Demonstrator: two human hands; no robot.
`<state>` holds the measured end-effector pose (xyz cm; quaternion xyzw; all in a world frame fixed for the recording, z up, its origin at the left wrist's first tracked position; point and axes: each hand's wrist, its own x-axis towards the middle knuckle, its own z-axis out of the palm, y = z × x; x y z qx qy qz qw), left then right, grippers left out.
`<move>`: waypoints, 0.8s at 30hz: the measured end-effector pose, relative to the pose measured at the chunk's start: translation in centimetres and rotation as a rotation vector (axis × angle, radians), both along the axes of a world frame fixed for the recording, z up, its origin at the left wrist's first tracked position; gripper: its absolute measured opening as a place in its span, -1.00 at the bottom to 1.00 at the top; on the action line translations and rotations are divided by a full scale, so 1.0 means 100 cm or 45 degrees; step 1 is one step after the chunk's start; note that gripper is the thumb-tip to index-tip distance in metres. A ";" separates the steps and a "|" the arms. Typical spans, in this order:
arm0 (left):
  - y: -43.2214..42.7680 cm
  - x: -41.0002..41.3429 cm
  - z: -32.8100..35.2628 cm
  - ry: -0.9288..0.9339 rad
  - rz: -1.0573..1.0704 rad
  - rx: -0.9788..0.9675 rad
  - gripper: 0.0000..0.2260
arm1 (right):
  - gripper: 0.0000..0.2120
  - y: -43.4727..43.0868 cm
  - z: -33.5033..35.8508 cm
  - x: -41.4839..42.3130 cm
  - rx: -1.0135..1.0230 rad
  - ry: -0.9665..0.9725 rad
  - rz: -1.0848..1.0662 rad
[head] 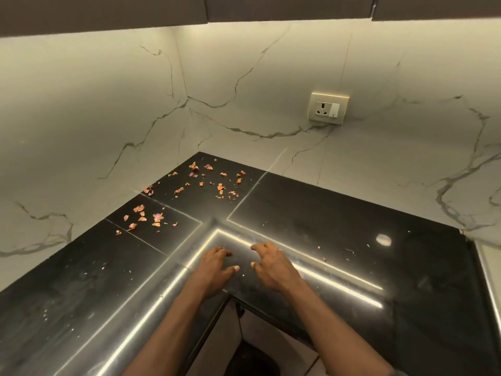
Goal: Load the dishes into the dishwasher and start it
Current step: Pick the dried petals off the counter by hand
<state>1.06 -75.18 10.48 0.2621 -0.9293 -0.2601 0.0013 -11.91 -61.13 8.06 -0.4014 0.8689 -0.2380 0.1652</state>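
1. Now, head view: left hand and right hand are side by side, palms down, over the inner corner of the black counter.
2. Both hands hold nothing, fingers loosely bent and a little spread, pointing toward the wall.
3. Dried petals lie scattered in the far corner, well apart from the hands.
4. A socket sits on the wall, to the right.
5. Where the dishes and dishwasher are, or how they point, I cannot tell.

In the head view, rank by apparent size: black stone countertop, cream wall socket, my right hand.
black stone countertop
right hand
cream wall socket
The hand is nearer the camera, so its rank is unsure.
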 end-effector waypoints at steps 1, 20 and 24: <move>-0.008 -0.004 -0.001 -0.004 -0.005 0.004 -0.54 | -0.53 -0.007 -0.003 -0.003 -0.005 0.005 -0.009; -0.131 -0.067 -0.064 0.342 0.384 0.752 -0.78 | -0.53 -0.128 -0.069 -0.054 0.086 -0.030 -0.106; -0.139 -0.089 -0.071 0.633 0.735 1.382 -0.88 | -0.65 -0.160 -0.072 -0.087 0.077 0.015 -0.139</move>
